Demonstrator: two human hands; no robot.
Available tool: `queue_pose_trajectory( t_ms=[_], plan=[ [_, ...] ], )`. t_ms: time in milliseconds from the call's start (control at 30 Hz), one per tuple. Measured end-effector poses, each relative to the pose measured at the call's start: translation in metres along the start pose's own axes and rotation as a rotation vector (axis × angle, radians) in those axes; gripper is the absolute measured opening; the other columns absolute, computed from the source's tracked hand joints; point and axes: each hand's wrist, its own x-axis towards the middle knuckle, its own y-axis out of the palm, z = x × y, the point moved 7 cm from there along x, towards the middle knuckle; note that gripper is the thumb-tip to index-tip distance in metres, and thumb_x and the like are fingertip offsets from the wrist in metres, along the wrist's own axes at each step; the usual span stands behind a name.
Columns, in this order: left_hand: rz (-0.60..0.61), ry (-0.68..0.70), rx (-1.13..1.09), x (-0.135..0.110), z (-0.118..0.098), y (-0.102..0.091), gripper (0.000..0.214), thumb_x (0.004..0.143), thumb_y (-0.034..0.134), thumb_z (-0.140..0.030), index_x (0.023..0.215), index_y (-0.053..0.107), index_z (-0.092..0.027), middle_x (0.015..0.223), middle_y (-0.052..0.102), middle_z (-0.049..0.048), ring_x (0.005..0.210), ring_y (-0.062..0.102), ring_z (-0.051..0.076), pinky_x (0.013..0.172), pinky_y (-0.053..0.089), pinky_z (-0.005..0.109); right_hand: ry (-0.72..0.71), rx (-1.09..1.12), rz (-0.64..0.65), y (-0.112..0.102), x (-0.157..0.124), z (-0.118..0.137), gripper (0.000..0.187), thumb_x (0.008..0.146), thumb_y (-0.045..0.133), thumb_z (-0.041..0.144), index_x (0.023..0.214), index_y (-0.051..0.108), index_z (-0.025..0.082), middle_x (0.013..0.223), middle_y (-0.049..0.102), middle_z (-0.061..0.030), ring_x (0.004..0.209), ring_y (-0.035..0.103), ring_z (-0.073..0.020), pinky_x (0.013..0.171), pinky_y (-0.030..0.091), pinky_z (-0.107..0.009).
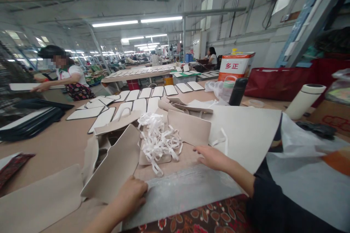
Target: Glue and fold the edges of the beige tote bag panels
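My left hand (pixel 132 193) is closed, fingers curled, at the left end of a grey, smooth sheet (pixel 188 189) at the table's near edge; whether something is in it I cannot make out. Fingers stretched forward, my right hand (pixel 212 157) is open above the sheet's far edge, holding nothing. Beyond both hands lies a tangled heap of white narrow tape (pixel 157 134). Around it stand and lean several folded beige panels, one flat panel (pixel 116 164) near my left hand and another (pixel 190 127) beyond my right.
White dark-edged panels (pixel 139 105) lie in rows farther back, with a dark-edged stack (pixel 30 123) at left. A large white sheet (pixel 246 131), black bottle (pixel 238 91), white flask (pixel 305 101) and red bag (pixel 273 82) are at right. A person (pixel 73 76) carries a panel at left.
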Motion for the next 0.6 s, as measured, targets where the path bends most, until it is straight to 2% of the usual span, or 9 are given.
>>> queue_pose_trajectory(
  t_ms=[67, 167, 267, 333, 433, 500, 600],
  plan=[
    [-0.043, 0.002, 0.033, 0.004, -0.007, -0.007, 0.016, 0.071, 0.058, -0.023, 0.087, 0.060, -0.020, 0.093, 0.065, 0.0042, 0.088, 0.057, 0.023, 0.081, 0.039, 0.037, 0.022, 0.030, -0.050, 0.003, 0.041, 0.014, 0.030, 0.078, 0.045, 0.019, 0.104, 0.059, 0.018, 0.101, 0.064, -0.0084, 0.092, 0.057, -0.0203, 0.081, 0.040, -0.029],
    [-0.195, 0.007, 0.039, 0.012, -0.016, -0.027, 0.029, 0.072, 0.062, -0.026, 0.101, 0.057, -0.022, 0.104, 0.061, 0.0054, 0.096, 0.054, 0.024, 0.083, 0.039, 0.038, 0.082, 0.086, -0.179, 0.006, 0.094, 0.026, 0.027, 0.081, 0.040, 0.015, 0.101, 0.060, 0.017, 0.108, 0.061, -0.0105, 0.102, 0.053, -0.0209, 0.088, 0.036, -0.030],
    [-0.395, 0.075, 0.039, 0.028, -0.028, -0.049, 0.035, 0.076, 0.060, -0.030, 0.110, 0.052, -0.025, 0.117, 0.055, 0.0049, 0.108, 0.048, 0.024, 0.093, 0.034, 0.040, 0.128, 0.188, -0.327, 0.008, 0.123, 0.032, 0.032, 0.079, 0.042, 0.010, 0.107, 0.055, 0.016, 0.116, 0.057, -0.0136, 0.114, 0.045, -0.0220, 0.096, 0.029, -0.033],
    [-0.495, 0.111, 0.053, 0.045, -0.033, -0.058, 0.040, 0.077, 0.060, -0.031, 0.115, 0.049, -0.026, 0.127, 0.049, 0.0053, 0.119, 0.040, 0.025, 0.101, 0.026, 0.044, 0.133, 0.289, -0.399, 0.007, 0.132, 0.035, 0.032, 0.076, 0.046, 0.008, 0.105, 0.055, 0.015, 0.106, 0.061, -0.0135, 0.111, 0.048, -0.0220, 0.096, 0.028, -0.036],
    [-0.542, 0.109, 0.069, 0.074, -0.029, -0.060, 0.050, 0.075, 0.061, -0.035, 0.123, 0.045, -0.028, 0.135, 0.042, 0.0065, 0.128, 0.030, 0.027, 0.106, 0.016, 0.050, 0.122, 0.509, -0.484, -0.005, 0.135, 0.030, 0.024, 0.072, 0.050, 0.010, 0.095, 0.055, 0.015, 0.076, 0.064, -0.0065, 0.086, 0.059, -0.0195, 0.085, 0.039, -0.036],
    [-0.525, 0.086, 0.075, 0.090, -0.021, -0.056, 0.052, 0.074, 0.062, -0.038, 0.123, 0.047, -0.026, 0.135, 0.042, 0.0076, 0.129, 0.029, 0.029, 0.106, 0.013, 0.053, 0.120, 0.701, -0.571, -0.028, 0.131, 0.016, 0.022, 0.072, 0.051, 0.016, 0.094, 0.052, 0.015, 0.065, 0.060, -0.0006, 0.068, 0.060, -0.0165, 0.070, 0.046, -0.032],
    [-0.488, 0.047, 0.084, 0.105, -0.007, -0.050, 0.041, 0.078, 0.056, -0.034, 0.117, 0.053, -0.023, 0.134, 0.044, 0.0081, 0.128, 0.030, 0.029, 0.106, 0.011, 0.053, 0.126, 0.998, -0.785, -0.082, 0.106, -0.021, 0.024, 0.070, 0.052, 0.025, 0.092, 0.046, 0.019, 0.065, 0.057, 0.0036, 0.057, 0.057, -0.0114, 0.057, 0.047, -0.025]
  ],
)
